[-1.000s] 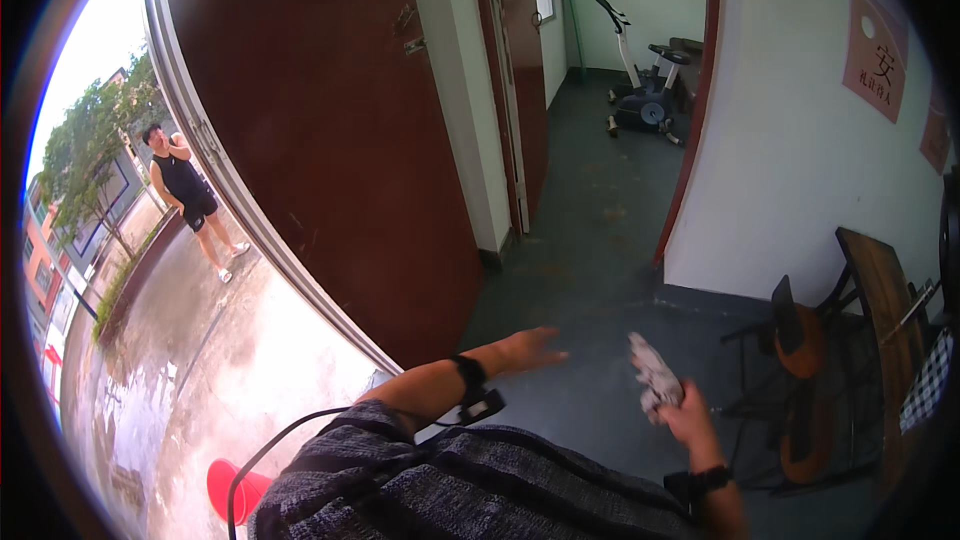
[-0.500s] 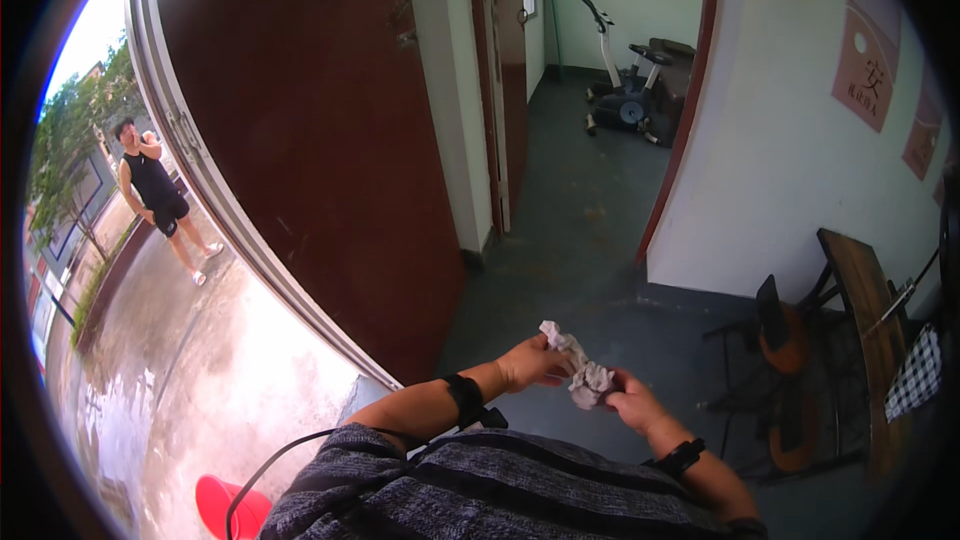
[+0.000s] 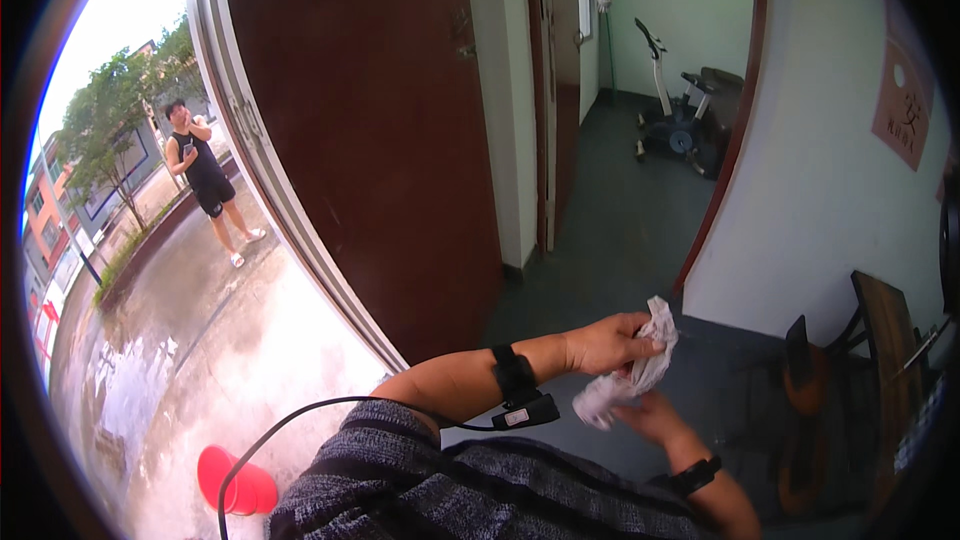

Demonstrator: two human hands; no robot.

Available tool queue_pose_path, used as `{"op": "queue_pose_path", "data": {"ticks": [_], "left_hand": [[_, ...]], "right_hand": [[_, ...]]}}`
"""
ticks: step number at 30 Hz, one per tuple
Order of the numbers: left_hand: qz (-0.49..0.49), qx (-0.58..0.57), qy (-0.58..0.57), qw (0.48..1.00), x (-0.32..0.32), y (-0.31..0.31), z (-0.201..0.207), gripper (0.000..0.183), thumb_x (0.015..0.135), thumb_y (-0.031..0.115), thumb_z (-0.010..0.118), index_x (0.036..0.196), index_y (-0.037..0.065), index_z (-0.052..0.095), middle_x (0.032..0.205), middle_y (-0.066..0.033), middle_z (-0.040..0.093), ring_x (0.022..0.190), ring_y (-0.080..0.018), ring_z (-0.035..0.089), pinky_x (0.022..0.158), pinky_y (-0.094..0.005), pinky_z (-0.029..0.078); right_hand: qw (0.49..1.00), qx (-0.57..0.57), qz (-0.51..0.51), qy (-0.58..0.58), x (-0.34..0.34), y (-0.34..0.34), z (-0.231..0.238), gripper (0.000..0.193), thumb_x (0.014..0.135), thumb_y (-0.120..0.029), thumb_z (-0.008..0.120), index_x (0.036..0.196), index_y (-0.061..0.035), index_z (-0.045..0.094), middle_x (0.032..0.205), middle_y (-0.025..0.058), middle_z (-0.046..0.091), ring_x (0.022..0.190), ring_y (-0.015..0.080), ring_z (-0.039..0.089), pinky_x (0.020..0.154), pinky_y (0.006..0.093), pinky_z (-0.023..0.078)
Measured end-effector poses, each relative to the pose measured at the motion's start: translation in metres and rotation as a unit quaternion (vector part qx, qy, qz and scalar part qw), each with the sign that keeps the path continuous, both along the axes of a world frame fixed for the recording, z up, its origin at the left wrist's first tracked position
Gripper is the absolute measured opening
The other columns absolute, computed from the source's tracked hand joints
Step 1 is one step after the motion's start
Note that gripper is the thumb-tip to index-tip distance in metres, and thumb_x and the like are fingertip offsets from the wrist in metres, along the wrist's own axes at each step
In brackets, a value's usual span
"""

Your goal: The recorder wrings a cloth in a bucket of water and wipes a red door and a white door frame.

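Note:
A crumpled whitish cloth (image 3: 655, 358) hangs between my two hands, in front of my body. My left hand (image 3: 610, 343) grips its upper part, fingers closed around it, with one end sticking up past the knuckles. Lower down, my right hand (image 3: 652, 414) is closed at the cloth's bunched lower end, which is smeared by motion. The right fingers are partly hidden behind the cloth. Black bands circle both my forearms, and a small black device with a cable (image 3: 527, 412) is fixed at the left one.
A dark red door (image 3: 360, 140) stands to the left, beside a pale door frame. Outside are a red bucket (image 3: 235, 482) and a person (image 3: 205, 175) holding a phone. An exercise bike (image 3: 675, 125) is in the far room; a wooden desk (image 3: 885, 330) and chairs stand at right.
Both hands have shifted right with the cloth. My left hand now sits higher over it, and the cloth is stretched longer. The view has turned left, showing more of the outside.

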State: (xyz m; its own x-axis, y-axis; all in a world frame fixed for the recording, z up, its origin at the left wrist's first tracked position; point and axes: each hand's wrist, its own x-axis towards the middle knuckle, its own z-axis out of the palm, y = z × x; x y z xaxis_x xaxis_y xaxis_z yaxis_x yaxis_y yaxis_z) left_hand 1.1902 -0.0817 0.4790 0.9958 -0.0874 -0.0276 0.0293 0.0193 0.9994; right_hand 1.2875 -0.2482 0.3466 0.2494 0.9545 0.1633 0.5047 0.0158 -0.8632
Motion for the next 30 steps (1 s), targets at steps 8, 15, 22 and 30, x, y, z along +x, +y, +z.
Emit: {"op": "queue_pose_path", "data": {"ticks": [8, 15, 22, 30], "left_hand": [[0.202, -0.144, -0.003, 0.969, -0.003, 0.034, 0.03, 0.024, 0.093, 0.028, 0.047, 0.106, 0.008, 0.05, 0.092, -0.006, 0.06, 0.078, -0.016, 0.06, 0.063, -0.0273, 0.049], [0.415, 0.005, 0.077, 0.907, -0.032, 0.104, 0.007, 0.04, 0.089, 0.028, 0.054, 0.122, 0.009, 0.043, 0.101, -0.0086, 0.058, 0.091, -0.0194, 0.058, 0.073, -0.0337, 0.05], [0.32, -0.087, 0.188, 0.925, -0.044, 0.128, -0.07, 0.065, 0.081, 0.041, 0.063, 0.13, 0.009, 0.035, 0.106, -0.0134, 0.052, 0.097, -0.0222, 0.052, 0.079, -0.0386, 0.048], [0.174, -0.304, 0.141, 0.926, -0.024, 0.166, -0.102, 0.051, 0.088, 0.047, 0.05, 0.124, 0.011, 0.047, 0.114, -0.0065, 0.053, 0.107, -0.0185, 0.048, 0.089, -0.0374, 0.042]], "right_hand": [[0.949, -0.122, 0.046, 0.288, 0.016, -0.004, 0.018, 0.026, 0.082, -0.019, 0.061, 0.104, -0.0056, 0.061, 0.091, 0.0047, 0.063, 0.086, 0.0147, 0.058, 0.079, 0.0282, 0.046], [0.842, 0.098, -0.014, 0.53, 0.037, 0.029, 0.057, 0.03, 0.086, -0.018, 0.051, 0.111, -0.0011, 0.051, 0.086, 0.0113, 0.06, 0.069, 0.0213, 0.06, 0.064, 0.0371, 0.053], [0.913, 0.025, -0.094, 0.397, 0.041, 0.121, 0.059, 0.016, 0.083, -0.008, 0.056, 0.098, -0.0027, 0.057, 0.086, 0.0031, 0.059, 0.073, 0.0126, 0.057, 0.065, 0.025, 0.048], [0.968, -0.12, 0.065, 0.212, 0.018, 0.212, 0.057, 0.017, 0.084, -0.011, 0.057, 0.098, -0.0016, 0.059, 0.09, 0.0026, 0.059, 0.08, 0.0109, 0.055, 0.074, 0.0247, 0.046]]}}
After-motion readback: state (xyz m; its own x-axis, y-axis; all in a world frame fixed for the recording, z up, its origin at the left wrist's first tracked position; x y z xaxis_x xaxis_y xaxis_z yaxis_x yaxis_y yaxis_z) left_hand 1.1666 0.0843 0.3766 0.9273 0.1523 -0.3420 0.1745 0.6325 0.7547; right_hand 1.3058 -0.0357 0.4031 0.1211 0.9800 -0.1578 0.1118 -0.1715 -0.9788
